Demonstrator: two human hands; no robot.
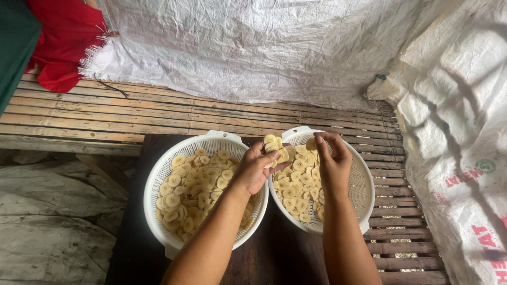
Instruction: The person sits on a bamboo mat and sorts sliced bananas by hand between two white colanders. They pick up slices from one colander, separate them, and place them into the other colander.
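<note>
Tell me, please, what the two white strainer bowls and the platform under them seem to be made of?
The left strainer bowl and the right strainer bowl look like white moulded plastic: matt, with a fine perforated mesh and moulded handles. The platform looks like split bamboo or wooden slats: brown, unfinished, with gaps between strips.

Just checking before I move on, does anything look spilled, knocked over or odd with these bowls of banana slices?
Nothing stands out. Both white colanders sit upright on the dark table, slices inside. The left hand holds a small stack of slices; the right hand pinches one slice.
</note>
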